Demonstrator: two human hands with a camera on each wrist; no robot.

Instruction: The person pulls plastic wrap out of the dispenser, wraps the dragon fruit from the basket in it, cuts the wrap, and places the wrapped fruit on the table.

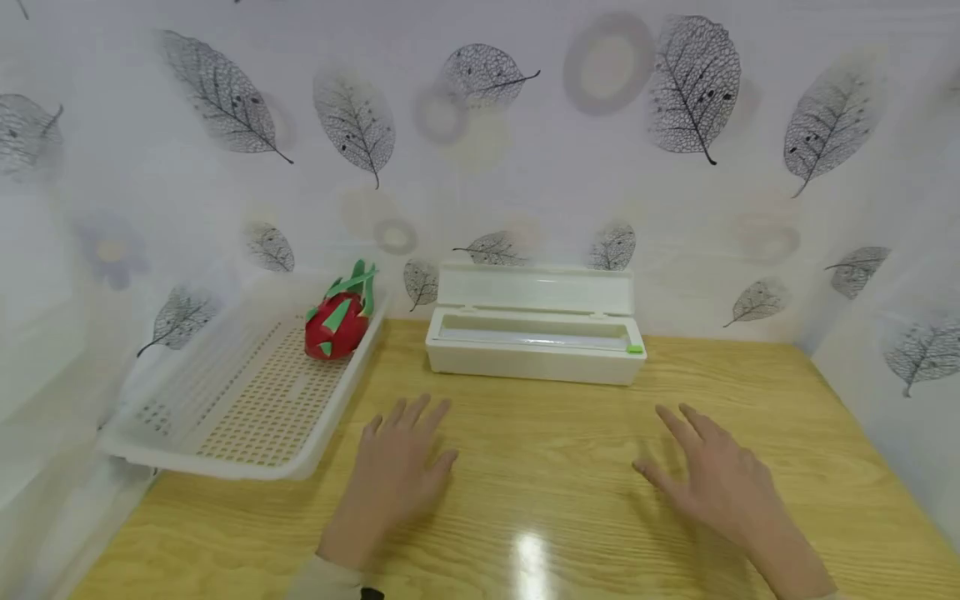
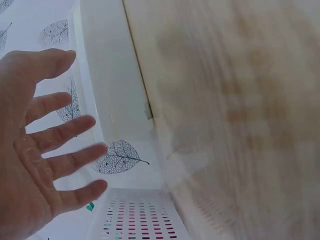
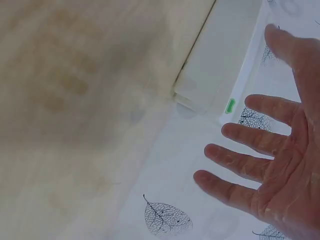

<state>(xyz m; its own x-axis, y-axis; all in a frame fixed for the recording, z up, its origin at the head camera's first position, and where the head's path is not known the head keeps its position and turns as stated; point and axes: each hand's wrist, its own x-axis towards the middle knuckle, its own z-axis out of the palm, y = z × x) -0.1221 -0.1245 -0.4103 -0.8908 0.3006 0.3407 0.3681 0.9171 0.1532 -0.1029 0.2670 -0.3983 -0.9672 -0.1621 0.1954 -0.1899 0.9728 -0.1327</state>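
Note:
My left hand (image 1: 397,467) hovers over the wooden table with fingers spread, holding nothing. It is nearest to the white perforated basket (image 1: 307,450) on the left. Inside that basket, at its far end, lies a red dragon fruit (image 1: 337,327) with green scales. My right hand (image 1: 723,483) is also held above the table, fingers extended and grasping nothing. Beyond both hands stands a long white cling film box (image 1: 532,365), its lid (image 1: 536,292) raised at the back. A small green slider (image 1: 634,349) sits at the box's right end, and a pale roll (image 1: 532,337) shows inside.
The wood-grain table (image 1: 555,467) runs up to a pale curtain (image 1: 525,192) printed with grey leaves, which also hangs along both sides. The basket's near corner reaches past the table's left edge.

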